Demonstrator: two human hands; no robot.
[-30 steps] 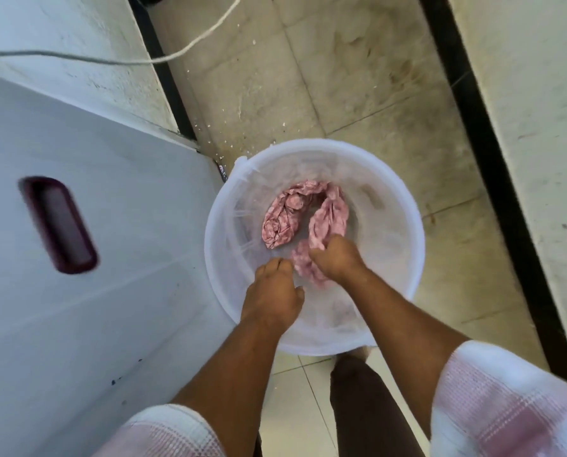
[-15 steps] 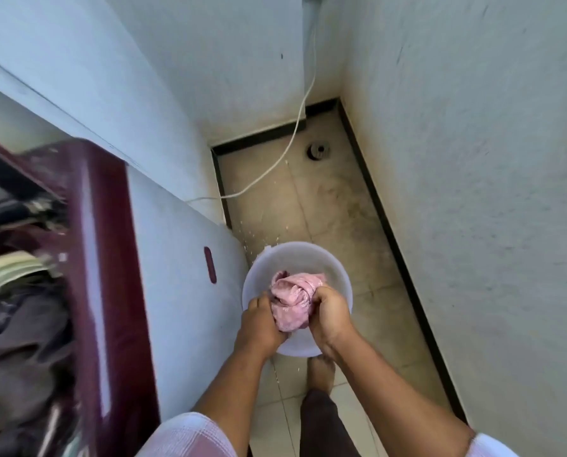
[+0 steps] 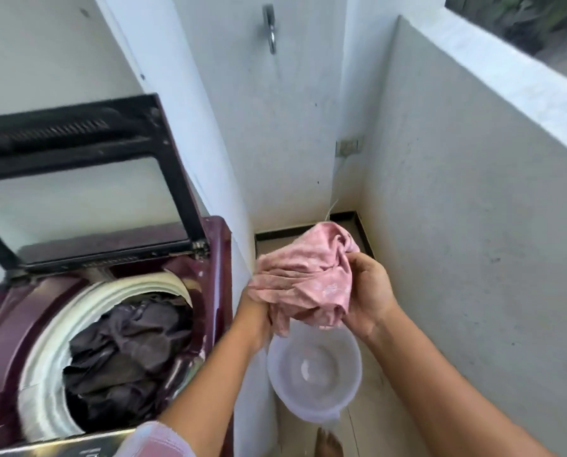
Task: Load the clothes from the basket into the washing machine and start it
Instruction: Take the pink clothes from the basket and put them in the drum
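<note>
Pink cloth [image 3: 305,278]: bunched, gripped by left hand [image 3: 257,313] and right hand [image 3: 369,298]; carry leftward, release over washing machine [image 3: 216,258] tub.

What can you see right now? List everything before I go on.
washing machine: one, maroon, left
lid: one, black frame, raised
dark clothes: one heap, grey-black, inside the drum
pink garment: one, pink, held above the basket
basket: one, translucent white, on the floor
metal fitting: one, silver, high on the wall
socket: one, far wall
cable: one, white, below the socket
foot: one, bare, bottom edge
hands: two; right hand grips the garment, left hand beneath it, fingers hidden
</note>
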